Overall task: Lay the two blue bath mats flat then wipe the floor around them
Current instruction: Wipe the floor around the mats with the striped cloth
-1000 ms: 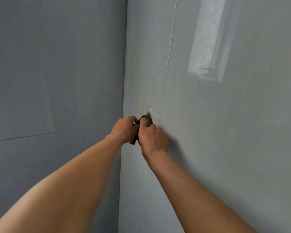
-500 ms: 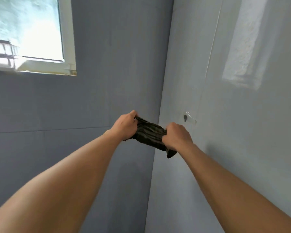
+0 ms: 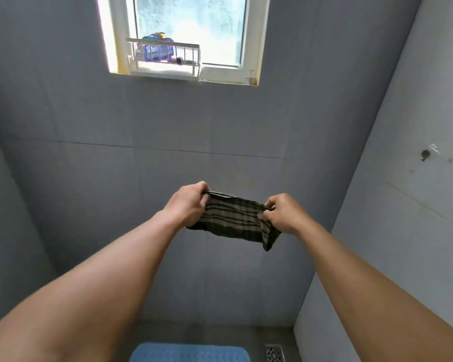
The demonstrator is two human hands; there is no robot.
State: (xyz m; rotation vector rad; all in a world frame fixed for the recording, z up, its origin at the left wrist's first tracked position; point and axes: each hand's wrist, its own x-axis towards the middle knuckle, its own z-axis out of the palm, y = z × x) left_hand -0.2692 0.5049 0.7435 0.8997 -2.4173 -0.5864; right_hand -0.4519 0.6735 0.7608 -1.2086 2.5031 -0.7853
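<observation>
A dark striped cloth (image 3: 233,218) is stretched between my two hands at chest height in front of the grey back wall. My left hand (image 3: 187,203) grips its left end and my right hand (image 3: 283,214) grips its right end, where a corner hangs down. One blue bath mat (image 3: 191,352) lies flat on the floor at the bottom edge of the view, partly cut off by the frame. No second mat is in view.
A floor drain grate (image 3: 275,352) sits right of the mat near the right wall. A dark hook (image 3: 425,154) sticks out of the right wall. Above, a window (image 3: 191,30) has a white wire rack (image 3: 165,57) holding bottles.
My hands took the cloth off the hook on the right wall, then pulled it out between them. My view swung left, bringing the window, floor and mat into sight.
</observation>
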